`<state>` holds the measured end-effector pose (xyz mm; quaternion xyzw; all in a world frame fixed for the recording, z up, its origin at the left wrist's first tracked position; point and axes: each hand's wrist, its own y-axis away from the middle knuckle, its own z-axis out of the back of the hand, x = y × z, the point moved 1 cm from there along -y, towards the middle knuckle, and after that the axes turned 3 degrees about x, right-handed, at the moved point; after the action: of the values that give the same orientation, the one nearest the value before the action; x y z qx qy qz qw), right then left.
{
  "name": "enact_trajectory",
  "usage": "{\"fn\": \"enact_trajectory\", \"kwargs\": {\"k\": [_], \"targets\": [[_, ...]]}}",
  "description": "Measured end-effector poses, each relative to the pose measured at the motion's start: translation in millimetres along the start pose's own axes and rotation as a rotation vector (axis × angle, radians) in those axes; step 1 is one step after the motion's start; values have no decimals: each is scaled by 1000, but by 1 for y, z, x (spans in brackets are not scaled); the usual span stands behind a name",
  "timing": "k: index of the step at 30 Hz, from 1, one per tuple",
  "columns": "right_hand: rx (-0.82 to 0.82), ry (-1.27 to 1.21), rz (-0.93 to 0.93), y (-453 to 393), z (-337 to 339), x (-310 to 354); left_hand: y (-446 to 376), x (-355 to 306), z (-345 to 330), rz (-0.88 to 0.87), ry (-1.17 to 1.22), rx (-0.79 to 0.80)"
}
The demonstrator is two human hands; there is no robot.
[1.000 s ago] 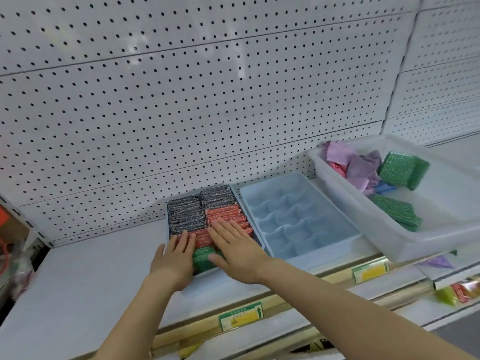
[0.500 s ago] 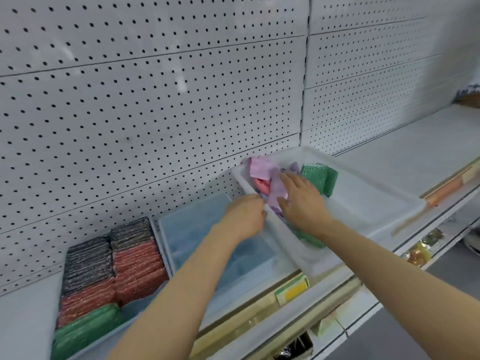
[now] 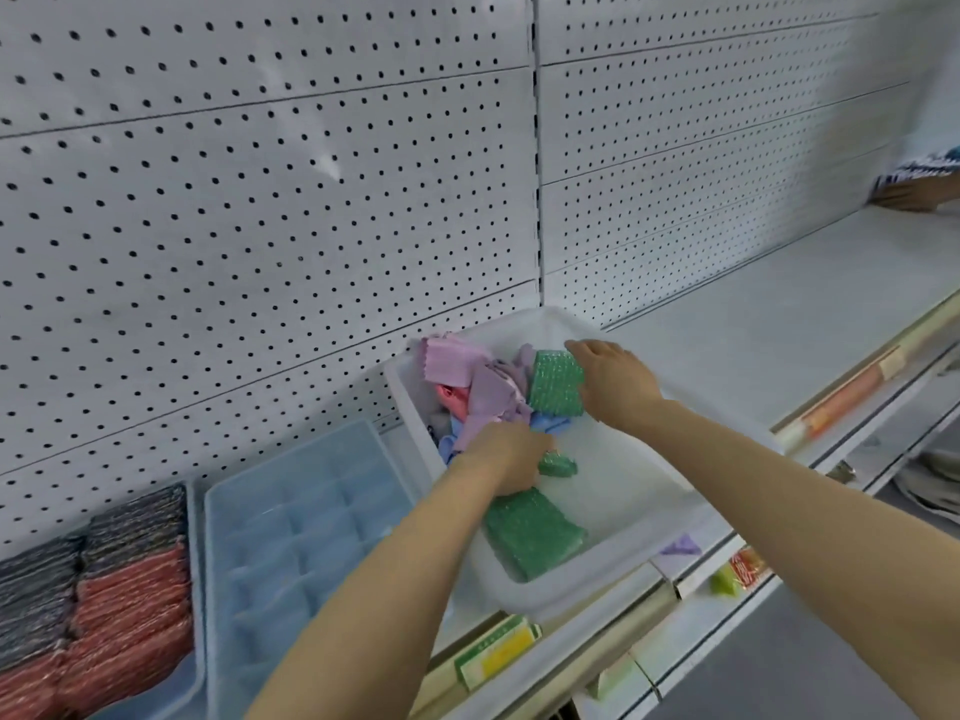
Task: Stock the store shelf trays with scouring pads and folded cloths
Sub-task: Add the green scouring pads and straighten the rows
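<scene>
A stack of green scouring pads (image 3: 555,383) is gripped by the right hand (image 3: 613,379) inside the white bin (image 3: 618,504) at 3 o'clock on the shelf (image 3: 769,324). A small green pad (image 3: 558,466) is pinched by the curled left hand (image 3: 511,454), beside crumpled cloths (image 3: 467,376). An empty blue divided tray (image 3: 291,532) is seen at 8 o'clock.

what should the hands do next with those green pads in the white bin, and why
Probably lift the green pad stack that the right hand grips out of the white bin and carry it left to the blue divided tray, whose compartments look empty. The left hand is down among the cloths.
</scene>
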<state>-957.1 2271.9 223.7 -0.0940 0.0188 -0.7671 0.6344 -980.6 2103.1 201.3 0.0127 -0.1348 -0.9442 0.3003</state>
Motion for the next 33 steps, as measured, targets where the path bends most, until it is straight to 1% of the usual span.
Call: {"fn": "enact_trajectory", "kwargs": {"k": [2, 5, 7, 9, 11, 13, 17, 19, 21, 23, 27, 33], "targets": [[53, 35, 71, -16, -5, -3, 4, 11, 5, 36, 71, -148], [116, 145, 246, -34, -14, -2, 16, 28, 14, 64, 207, -256], [141, 218, 317, -44, -20, -1, 25, 37, 21, 79, 295, -330], [120, 262, 332, -51, -25, 1, 33, 45, 26, 88, 389, -406], [72, 238, 301, -54, -26, 2, 41, 53, 29, 94, 472, -454], [19, 78, 253, -54, -23, 3, 49, 62, 29, 114, 512, -489], [-79, -425, 121, -52, -1, 3, 69, 84, 34, 154, 629, -559], [-85, -626, 58, -46, 14, 9, 80, 95, 38, 169, 692, -602], [-85, -748, 59, -37, 28, 23, 90, 103, 43, 162, 726, -627], [-112, -823, 90, -26, 38, 41, 101, 108, 47, 158, 713, -633], [-174, -878, 149, -7, 50, 82, 130, 116, 55, 155, 667, -664], [-179, -912, 230, 20, 48, 155, 203, 148, 40, 249, 651, -658]]}}
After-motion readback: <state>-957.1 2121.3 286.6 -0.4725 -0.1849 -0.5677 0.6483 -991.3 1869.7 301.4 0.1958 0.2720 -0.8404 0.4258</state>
